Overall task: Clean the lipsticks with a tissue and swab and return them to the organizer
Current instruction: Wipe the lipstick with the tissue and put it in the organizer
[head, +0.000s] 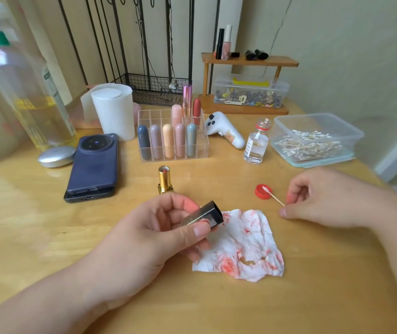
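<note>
While my left hand (149, 227) grips the black cap (204, 216) by the stained tissue (243, 244), my right hand (317, 201) pinches the swab (273, 197). Uncapped, the gold lipstick (164, 180) stands mid-way across the tabletop (48, 237), short of the organizer (173, 138); capping and return apparently remain.

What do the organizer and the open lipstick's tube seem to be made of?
Organizer: likely clear acrylic or plastic, glossy; the lipsticks show through its walls. Lipstick tube: gold, shiny, probably metal or metallised plastic; it reflects light.
</note>
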A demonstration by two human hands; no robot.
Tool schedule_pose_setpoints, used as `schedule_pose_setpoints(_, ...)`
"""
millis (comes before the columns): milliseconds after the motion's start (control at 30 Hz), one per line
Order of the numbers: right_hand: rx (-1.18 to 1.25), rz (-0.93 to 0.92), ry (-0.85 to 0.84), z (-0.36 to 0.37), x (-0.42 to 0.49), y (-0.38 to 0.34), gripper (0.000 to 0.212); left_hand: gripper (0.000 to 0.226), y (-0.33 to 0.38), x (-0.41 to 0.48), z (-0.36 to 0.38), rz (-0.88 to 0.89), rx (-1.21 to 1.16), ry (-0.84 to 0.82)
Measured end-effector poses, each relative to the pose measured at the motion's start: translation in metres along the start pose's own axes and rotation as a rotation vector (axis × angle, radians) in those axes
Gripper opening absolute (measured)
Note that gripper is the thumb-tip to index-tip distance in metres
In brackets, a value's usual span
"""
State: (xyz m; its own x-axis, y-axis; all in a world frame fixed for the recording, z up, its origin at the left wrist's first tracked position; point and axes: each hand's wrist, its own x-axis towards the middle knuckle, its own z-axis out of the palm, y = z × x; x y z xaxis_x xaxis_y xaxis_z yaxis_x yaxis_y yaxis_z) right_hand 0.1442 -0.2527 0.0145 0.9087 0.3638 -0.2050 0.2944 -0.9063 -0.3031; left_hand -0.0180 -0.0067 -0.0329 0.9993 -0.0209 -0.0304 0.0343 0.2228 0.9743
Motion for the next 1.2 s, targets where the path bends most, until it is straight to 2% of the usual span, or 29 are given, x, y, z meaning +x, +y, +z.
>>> schedule_pose_setpoints(100, -0.004, -0.026, 0.029, 0.003, 0.004, 0.002, 0.015, 0.029, 0.002, 0.0, -0.001, -0.017, -0.009, -0.002)
schedule_pose_setpoints(167, 0.027, -0.049, 0.063, 0.002, 0.006, 0.005, 0.014, 0.031, 0.003, 0.0, 0.0, -0.024, -0.017, 0.002)
schedule_pose_setpoints(400, 0.39, -0.208, 0.247, -0.012, 0.013, 0.025, 0.016, 0.039, 0.007, 0.0, 0.003, -0.05, -0.101, 0.062)
schedule_pose_setpoints(567, 0.368, -0.172, 0.183, -0.004, 0.017, 0.024, 0.015, 0.038, 0.007, 0.0, 0.004, -0.059, -0.121, 0.079)
schedule_pose_setpoints(800, 0.309, -0.139, 0.187, 0.008, 0.024, 0.02, 0.013, 0.037, 0.005, 0.001, 0.0, -0.071, -0.139, 0.035)
schedule_pose_setpoints(1067, 0.498, -0.161, 0.178, 0.001, 0.022, 0.027, 0.018, 0.032, 0.005, 0.0, 0.0, -0.08, -0.104, 0.039)
schedule_pose_setpoints(1200, 0.46, -0.162, 0.122, 0.0, 0.019, 0.025, 0.024, 0.033, 0.005, 0.0, 0.001, -0.075, -0.082, 0.056)
